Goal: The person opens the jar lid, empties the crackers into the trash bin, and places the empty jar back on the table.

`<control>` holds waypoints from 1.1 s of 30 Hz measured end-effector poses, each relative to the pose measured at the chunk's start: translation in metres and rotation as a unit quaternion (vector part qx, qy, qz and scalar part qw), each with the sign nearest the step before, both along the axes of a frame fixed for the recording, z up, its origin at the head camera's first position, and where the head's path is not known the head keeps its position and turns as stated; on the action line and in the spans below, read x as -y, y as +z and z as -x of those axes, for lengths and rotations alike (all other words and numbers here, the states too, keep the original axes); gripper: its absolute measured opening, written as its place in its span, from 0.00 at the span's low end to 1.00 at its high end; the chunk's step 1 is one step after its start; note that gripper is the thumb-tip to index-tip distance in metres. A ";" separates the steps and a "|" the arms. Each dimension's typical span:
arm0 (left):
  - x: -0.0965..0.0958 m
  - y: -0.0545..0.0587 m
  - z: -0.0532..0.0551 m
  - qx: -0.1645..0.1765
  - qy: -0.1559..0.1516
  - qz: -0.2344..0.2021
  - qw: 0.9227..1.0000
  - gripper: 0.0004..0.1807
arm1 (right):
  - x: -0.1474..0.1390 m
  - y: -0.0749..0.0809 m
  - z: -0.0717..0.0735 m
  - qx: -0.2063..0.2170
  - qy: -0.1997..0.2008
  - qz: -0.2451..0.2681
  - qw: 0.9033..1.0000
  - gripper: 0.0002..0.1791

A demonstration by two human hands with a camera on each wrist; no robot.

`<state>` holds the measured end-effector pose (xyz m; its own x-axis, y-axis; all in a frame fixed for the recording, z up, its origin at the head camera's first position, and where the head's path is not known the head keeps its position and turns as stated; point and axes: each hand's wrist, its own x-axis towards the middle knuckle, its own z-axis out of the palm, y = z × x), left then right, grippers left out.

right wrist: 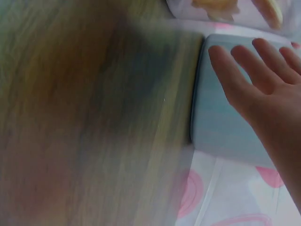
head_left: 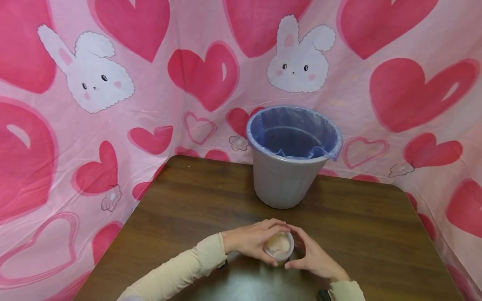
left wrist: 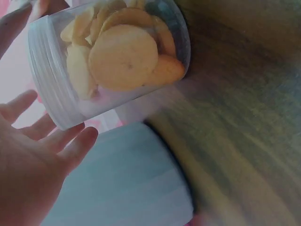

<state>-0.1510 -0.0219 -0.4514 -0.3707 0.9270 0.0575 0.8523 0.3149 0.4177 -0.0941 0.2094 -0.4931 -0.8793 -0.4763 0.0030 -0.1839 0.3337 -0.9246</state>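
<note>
A clear lidded jar (head_left: pixel 279 246) of round tan cookies stands upright between my two hands. The left wrist view shows the cookies (left wrist: pixel 123 56) through its side. My left hand (head_left: pixel 256 241) is at the lid's left, fairly straight fingers along the far side and thumb on the near side. In the left wrist view these fingers (left wrist: pixel 77 148) are spread loosely beside the lid (left wrist: pixel 51 70); I cannot tell how firmly they touch. My right hand (head_left: pixel 314 256) curves about the jar's right side. In the right wrist view its relaxed fingers (right wrist: pixel 265 70) are apart from the jar (right wrist: pixel 216 8).
On the brown wooden table (head_left: pixel 211 192) behind the hands is a pale grey bin (head_left: pixel 284 184) lined with a blue bag (head_left: pixel 331 152). A pink cloth (head_left: pixel 150 92) with hearts and rabbits hangs around the table's back and sides.
</note>
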 end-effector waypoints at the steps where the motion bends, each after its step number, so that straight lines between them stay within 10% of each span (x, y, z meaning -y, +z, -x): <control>1: 0.000 0.001 0.000 -0.008 -0.003 0.006 1.000 0.47 | 0.002 -0.001 -0.001 0.002 -0.005 -0.012 1.000 0.51; 33: -0.004 0.004 -0.004 -0.069 -0.009 0.024 0.997 0.44 | 0.022 -0.010 -0.004 0.027 -0.052 -0.049 0.997 0.47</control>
<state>-0.1472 -0.0175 -0.4475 -0.3451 0.9365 0.0622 0.9064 0.3154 0.2809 -0.0900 0.1879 -0.5034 -0.9218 -0.3777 -0.0868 -0.0948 0.4370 -0.8945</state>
